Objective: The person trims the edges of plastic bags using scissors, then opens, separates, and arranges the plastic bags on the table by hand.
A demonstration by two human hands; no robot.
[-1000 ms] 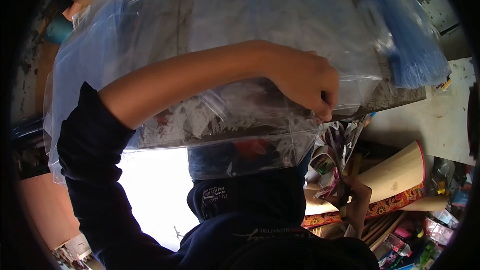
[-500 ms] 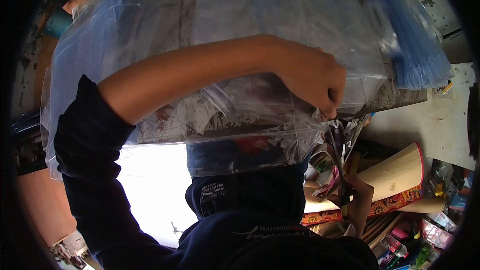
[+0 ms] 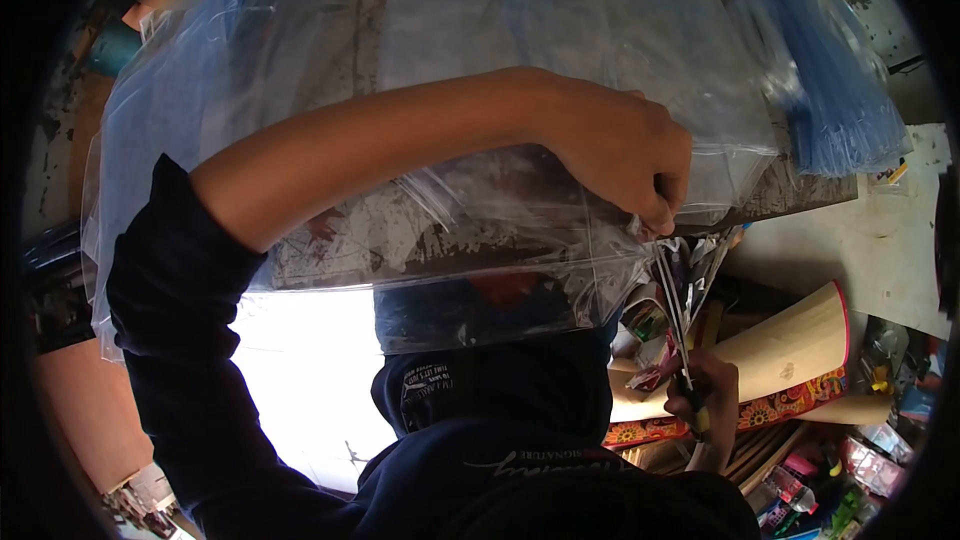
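My left hand (image 3: 630, 155) reaches across from the left with its fingers closed on the gathered edge of a clear plastic sheet (image 3: 490, 312). The sheet hangs over the near edge of the table, in front of my body. Lower right, my right hand (image 3: 712, 395) is wrapped round the dark handles of a pair of scissors (image 3: 674, 305). Their long metal blades point up toward the pinched plastic, with the tips just below my left fingers. I cannot tell whether the tips touch the plastic.
More clear plastic sheets (image 3: 470, 30) cover the worn table (image 3: 800, 190). A bundle of bluish plastic strips (image 3: 840, 110) hangs at the far right. Below it lie a rolled mat (image 3: 790, 340) with a patterned underside and assorted litter (image 3: 790, 490). A person's blurred hand shows at top left.
My right hand has shifted slightly, and the scissors have turned so that their blades catch more light. My left hand keeps its hold on the plastic in nearly the same place.
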